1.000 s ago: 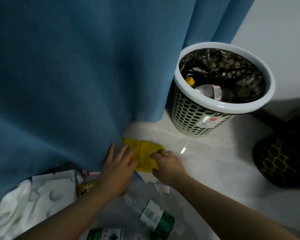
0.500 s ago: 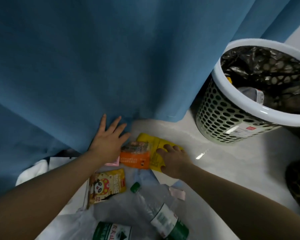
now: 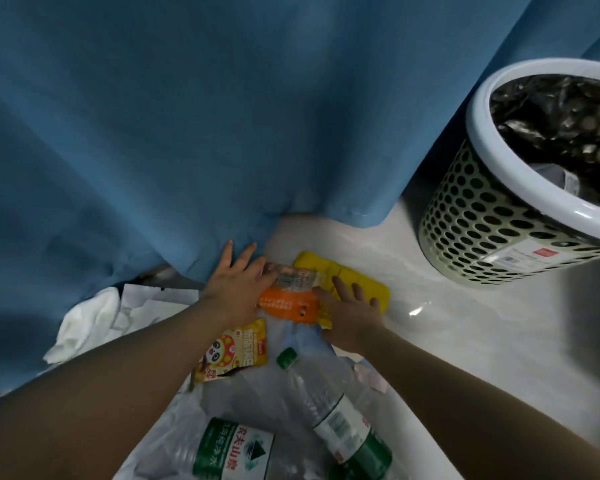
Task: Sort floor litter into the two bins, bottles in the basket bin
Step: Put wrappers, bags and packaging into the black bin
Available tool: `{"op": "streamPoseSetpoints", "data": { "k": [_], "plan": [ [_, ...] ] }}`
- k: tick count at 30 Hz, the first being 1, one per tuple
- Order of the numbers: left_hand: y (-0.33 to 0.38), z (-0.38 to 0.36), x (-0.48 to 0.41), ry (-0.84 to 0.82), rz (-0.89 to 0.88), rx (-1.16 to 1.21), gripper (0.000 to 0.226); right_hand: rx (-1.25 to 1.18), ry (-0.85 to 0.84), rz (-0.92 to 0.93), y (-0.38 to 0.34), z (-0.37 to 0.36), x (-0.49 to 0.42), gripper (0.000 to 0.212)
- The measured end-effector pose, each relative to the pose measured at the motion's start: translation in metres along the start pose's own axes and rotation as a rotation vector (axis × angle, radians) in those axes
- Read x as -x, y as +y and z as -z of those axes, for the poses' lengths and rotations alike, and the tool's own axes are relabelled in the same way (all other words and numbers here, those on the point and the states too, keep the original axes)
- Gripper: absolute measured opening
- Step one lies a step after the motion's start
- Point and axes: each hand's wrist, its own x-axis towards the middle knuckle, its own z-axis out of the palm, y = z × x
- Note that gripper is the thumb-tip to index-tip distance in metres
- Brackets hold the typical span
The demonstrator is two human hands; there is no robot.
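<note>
Since half a second ago: left hand (image 3: 238, 289) has come off the curtain (image 3: 187, 116) hem and onto the left end of the orange wrapper (image 3: 288, 301). The right hand (image 3: 350, 315) stays on the yellow packet (image 3: 378, 289).

Hands: both flat with fingers straight and spread, pressing, nothing gripped.

Location: wrapper and packet overlap on the floor at its far edge, just beside the curtain hem. The panda pouch (image 3: 236, 351) lies nearer. The green-capped bottle (image 3: 329, 407) and a second bottle (image 3: 232, 448) lie on a clear bag (image 3: 257, 389) at the near edge. The basket bin (image 3: 499, 233) stands at the far right, well apart, with one bottle (image 3: 561, 178) already inside.

Handling, judged:
- Wrappers are thin film, near weightless, limp and slick on the glossy floor. A flat press only slides them. Better to lift an edge or corner, then pinch, or bunch both together.
- These go to the other bin, which is not in view.
- Bottles are empty, light and crushable. Grip round the body or neck.
</note>
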Motion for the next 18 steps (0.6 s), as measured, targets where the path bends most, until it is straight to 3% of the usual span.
{"op": "streamPoseSetpoints", "data": {
  "k": [8,14,18],
  "plan": [
    [0.005,-0.010,-0.003,-0.004,0.006,0.053,0.069,0.088,0.033,0.007,-0.007,-0.012,-0.012,0.079],
    [0.003,-0.031,0.000,-0.124,0.020,0.102,0.073,0.120,-0.106,-0.011,-0.005,-0.023,-0.025,0.089],
    [0.006,-0.041,-0.006,-0.186,0.032,0.208,0.083,0.080,-0.059,-0.050,0.012,-0.030,-0.019,0.078]
  ]
}}
